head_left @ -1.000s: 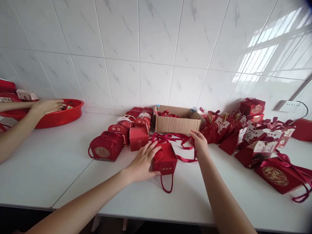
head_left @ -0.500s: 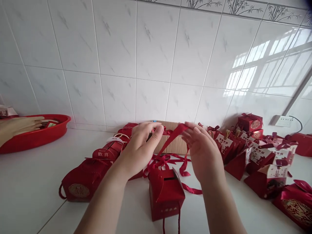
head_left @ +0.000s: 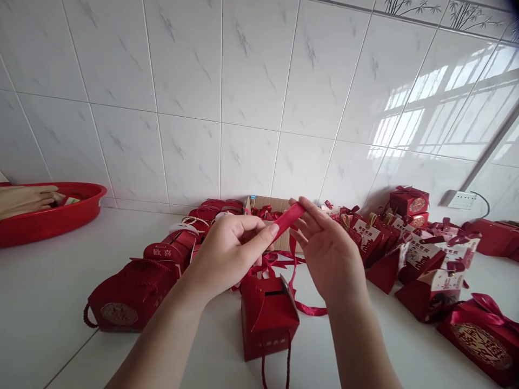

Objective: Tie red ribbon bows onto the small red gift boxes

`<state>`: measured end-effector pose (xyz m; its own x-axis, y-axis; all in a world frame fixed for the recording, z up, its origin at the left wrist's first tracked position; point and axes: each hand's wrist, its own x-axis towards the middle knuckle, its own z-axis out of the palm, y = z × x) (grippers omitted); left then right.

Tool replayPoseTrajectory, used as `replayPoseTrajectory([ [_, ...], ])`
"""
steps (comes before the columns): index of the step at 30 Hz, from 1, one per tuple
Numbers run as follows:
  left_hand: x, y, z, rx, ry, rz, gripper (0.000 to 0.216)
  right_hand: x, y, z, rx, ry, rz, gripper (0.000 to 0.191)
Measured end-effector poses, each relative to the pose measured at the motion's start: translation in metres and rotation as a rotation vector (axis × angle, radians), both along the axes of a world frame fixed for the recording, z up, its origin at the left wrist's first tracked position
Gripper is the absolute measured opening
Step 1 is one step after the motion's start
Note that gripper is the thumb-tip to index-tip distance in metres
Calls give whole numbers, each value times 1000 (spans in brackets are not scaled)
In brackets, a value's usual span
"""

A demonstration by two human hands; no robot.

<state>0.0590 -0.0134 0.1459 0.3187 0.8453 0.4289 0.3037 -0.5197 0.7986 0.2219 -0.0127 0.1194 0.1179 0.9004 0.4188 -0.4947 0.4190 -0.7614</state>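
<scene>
My left hand (head_left: 231, 254) pinches a red ribbon (head_left: 288, 220) between its thumb and fingers. The ribbon runs up and across to my right hand (head_left: 330, 248), where it passes at the fingertips; those fingers are fairly straight, palm turned towards me. A length of the ribbon hangs down behind them. Below both hands stands a small red gift box (head_left: 271, 319) with a slot in its top and a cord handle drooping in front. More loose ribbon lies tangled on the white surface behind that box.
Red gift boxes (head_left: 132, 297) line up at left. Triangular red boxes (head_left: 424, 292) and a bow-tied box (head_left: 482, 340) stand at right. An open cardboard box (head_left: 279, 205) sits against the tiled wall. Another person's hand (head_left: 28, 200) reaches into a red basin (head_left: 87, 208).
My left hand has closed on the ribbon, and the stretch between my hands is now short and taut. The view has shifted slightly to the right.
</scene>
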Motion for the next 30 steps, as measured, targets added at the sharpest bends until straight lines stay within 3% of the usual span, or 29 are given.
replayPoseTrajectory([
  [6, -10, 6, 3, -30, -19, 35, 36, 31, 19, -1, -162, 214, 24, 31],
  [13, -31, 10, 8, 14, -80, 5, 39, 64, 45, -17, -281, 458, 103, 38],
  [21, -41, 7, 17, -66, -195, -19, 34, 94, 65, -38, -319, 512, 25, 37],
  [25, -45, -6, 17, 7, -208, 49, 33, 105, 70, -45, -333, 509, -8, 33],
  [30, -43, -42, 15, 71, 12, 116, 38, 109, 72, -48, -351, 520, -26, 33],
])
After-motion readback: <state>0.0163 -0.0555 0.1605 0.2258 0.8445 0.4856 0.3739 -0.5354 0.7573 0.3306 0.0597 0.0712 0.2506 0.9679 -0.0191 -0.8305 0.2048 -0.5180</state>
